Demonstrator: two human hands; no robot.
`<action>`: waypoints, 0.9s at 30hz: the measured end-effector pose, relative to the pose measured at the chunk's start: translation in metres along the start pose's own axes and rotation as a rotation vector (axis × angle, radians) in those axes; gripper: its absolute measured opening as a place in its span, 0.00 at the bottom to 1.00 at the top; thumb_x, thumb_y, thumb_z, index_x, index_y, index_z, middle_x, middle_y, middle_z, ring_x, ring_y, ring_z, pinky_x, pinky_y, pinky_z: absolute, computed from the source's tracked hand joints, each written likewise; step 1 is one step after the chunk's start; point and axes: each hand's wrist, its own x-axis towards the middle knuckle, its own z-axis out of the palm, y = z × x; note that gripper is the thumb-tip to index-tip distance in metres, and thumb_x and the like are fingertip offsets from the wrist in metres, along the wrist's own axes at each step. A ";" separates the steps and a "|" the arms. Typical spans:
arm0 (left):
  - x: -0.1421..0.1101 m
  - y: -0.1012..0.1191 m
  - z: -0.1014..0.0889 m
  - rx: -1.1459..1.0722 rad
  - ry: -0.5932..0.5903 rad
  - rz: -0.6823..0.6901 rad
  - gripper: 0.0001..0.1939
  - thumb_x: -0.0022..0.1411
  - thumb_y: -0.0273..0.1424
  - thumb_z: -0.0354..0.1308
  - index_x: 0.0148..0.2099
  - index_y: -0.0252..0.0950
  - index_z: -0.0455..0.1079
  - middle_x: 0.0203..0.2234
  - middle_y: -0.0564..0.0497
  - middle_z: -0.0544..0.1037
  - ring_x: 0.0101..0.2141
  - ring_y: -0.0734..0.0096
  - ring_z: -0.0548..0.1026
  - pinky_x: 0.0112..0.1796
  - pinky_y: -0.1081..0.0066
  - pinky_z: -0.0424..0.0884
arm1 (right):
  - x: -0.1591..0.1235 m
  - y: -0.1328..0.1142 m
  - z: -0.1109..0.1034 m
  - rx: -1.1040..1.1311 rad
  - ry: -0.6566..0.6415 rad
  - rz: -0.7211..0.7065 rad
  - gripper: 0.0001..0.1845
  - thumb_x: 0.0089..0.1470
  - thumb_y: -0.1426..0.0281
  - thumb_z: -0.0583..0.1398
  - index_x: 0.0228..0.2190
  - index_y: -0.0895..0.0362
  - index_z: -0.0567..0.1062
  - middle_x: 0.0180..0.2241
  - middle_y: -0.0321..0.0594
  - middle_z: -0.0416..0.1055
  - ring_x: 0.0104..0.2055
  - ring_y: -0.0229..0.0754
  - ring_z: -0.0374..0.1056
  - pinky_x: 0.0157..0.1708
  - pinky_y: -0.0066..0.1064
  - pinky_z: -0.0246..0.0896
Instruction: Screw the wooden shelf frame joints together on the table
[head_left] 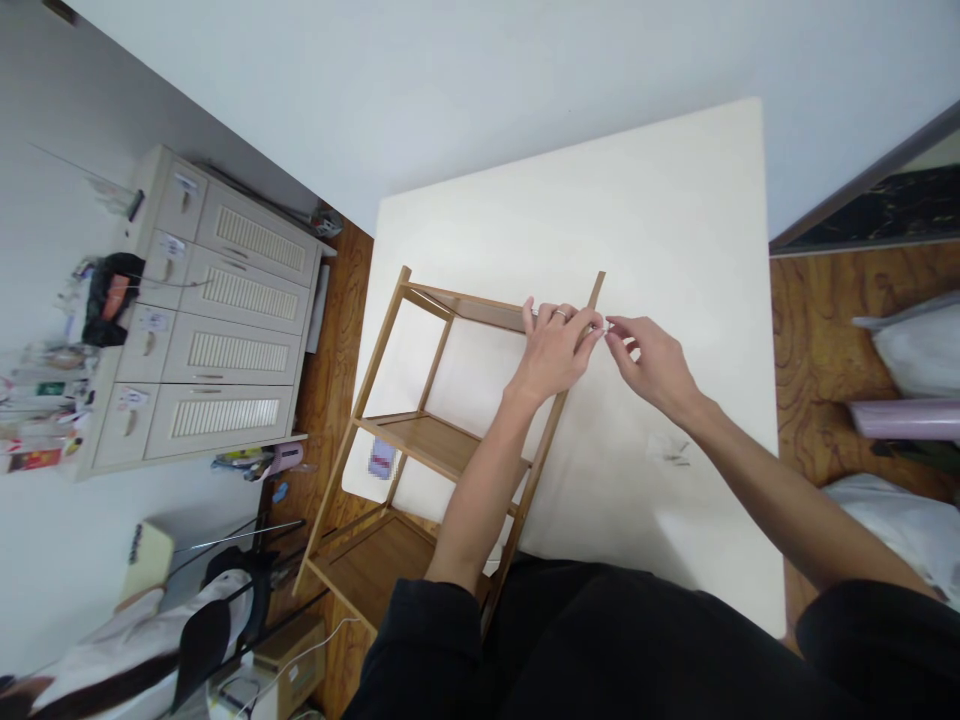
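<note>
A brown wooden three-tier shelf leans across the white table. My left hand, with a ring on one finger, is wrapped over the shelf's upper right corner, beside the upright post. Thumb and forefinger close together at the post. Just to the right, my right hand pinches something small and pale at that same joint; its kind is too small to make out. Nearby on the table lies a small clear bag with thin metal pieces in or on it.
The white table stands against a pale wall. On the left is a white cabinet with louvred doors and items on top. A person in white sits at lower left near a cardboard box. White bags lie on the right floor.
</note>
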 end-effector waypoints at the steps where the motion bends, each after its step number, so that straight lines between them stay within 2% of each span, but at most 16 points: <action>1: 0.000 0.000 0.000 -0.003 0.005 0.001 0.12 0.75 0.38 0.47 0.50 0.46 0.71 0.46 0.51 0.77 0.54 0.61 0.67 0.68 0.47 0.41 | -0.003 0.002 0.000 -0.025 -0.026 -0.035 0.19 0.66 0.57 0.53 0.46 0.55 0.76 0.40 0.48 0.77 0.35 0.46 0.73 0.35 0.37 0.69; 3: 0.000 0.000 0.000 -0.003 0.011 0.002 0.12 0.75 0.38 0.47 0.50 0.46 0.71 0.46 0.51 0.77 0.53 0.61 0.67 0.68 0.46 0.41 | -0.007 0.002 0.001 -0.045 -0.069 -0.071 0.17 0.66 0.57 0.54 0.40 0.54 0.77 0.35 0.46 0.77 0.32 0.45 0.71 0.35 0.38 0.68; 5: 0.000 0.000 -0.001 0.006 0.006 0.002 0.12 0.75 0.37 0.46 0.49 0.46 0.71 0.46 0.51 0.77 0.53 0.61 0.67 0.68 0.46 0.41 | -0.011 -0.005 0.001 -0.003 -0.104 -0.047 0.18 0.66 0.56 0.54 0.34 0.54 0.77 0.31 0.44 0.76 0.29 0.44 0.70 0.35 0.37 0.66; 10: 0.000 0.000 -0.003 0.036 -0.005 0.006 0.14 0.75 0.37 0.45 0.50 0.45 0.71 0.47 0.50 0.76 0.53 0.61 0.67 0.67 0.46 0.42 | -0.015 -0.036 -0.010 0.393 -0.263 0.262 0.21 0.61 0.51 0.59 0.29 0.55 0.76 0.23 0.38 0.73 0.25 0.39 0.67 0.28 0.31 0.61; 12: 0.000 0.000 -0.003 0.040 -0.011 0.015 0.14 0.75 0.37 0.44 0.50 0.45 0.71 0.47 0.50 0.76 0.54 0.61 0.67 0.67 0.46 0.42 | -0.013 -0.046 -0.016 0.554 -0.286 0.371 0.23 0.59 0.49 0.60 0.27 0.56 0.76 0.22 0.38 0.72 0.23 0.37 0.64 0.25 0.30 0.58; 16: 0.000 -0.003 -0.002 0.047 -0.023 0.021 0.14 0.75 0.37 0.44 0.51 0.45 0.71 0.48 0.49 0.76 0.54 0.60 0.67 0.67 0.46 0.42 | -0.006 -0.055 -0.024 0.753 -0.300 0.445 0.24 0.55 0.47 0.64 0.28 0.57 0.78 0.22 0.39 0.71 0.23 0.35 0.61 0.22 0.29 0.55; 19: 0.000 -0.004 -0.001 0.048 -0.019 0.028 0.13 0.74 0.35 0.46 0.51 0.46 0.71 0.48 0.50 0.76 0.54 0.60 0.67 0.67 0.46 0.42 | -0.004 -0.057 -0.027 0.697 -0.276 0.385 0.21 0.55 0.51 0.64 0.38 0.56 0.82 0.25 0.39 0.73 0.24 0.36 0.62 0.23 0.29 0.57; 22: 0.000 -0.004 0.001 0.044 -0.004 0.034 0.13 0.74 0.33 0.46 0.51 0.46 0.71 0.48 0.50 0.76 0.54 0.61 0.67 0.67 0.46 0.41 | -0.008 -0.056 -0.028 0.519 -0.232 0.255 0.21 0.60 0.57 0.61 0.50 0.54 0.80 0.30 0.39 0.77 0.25 0.37 0.64 0.26 0.31 0.61; 27: 0.000 -0.003 0.001 0.049 0.010 0.033 0.14 0.74 0.35 0.45 0.53 0.46 0.71 0.48 0.49 0.76 0.54 0.60 0.67 0.67 0.46 0.42 | -0.009 -0.045 -0.022 0.089 -0.030 -0.042 0.19 0.63 0.68 0.55 0.51 0.52 0.80 0.34 0.42 0.78 0.28 0.39 0.68 0.33 0.34 0.68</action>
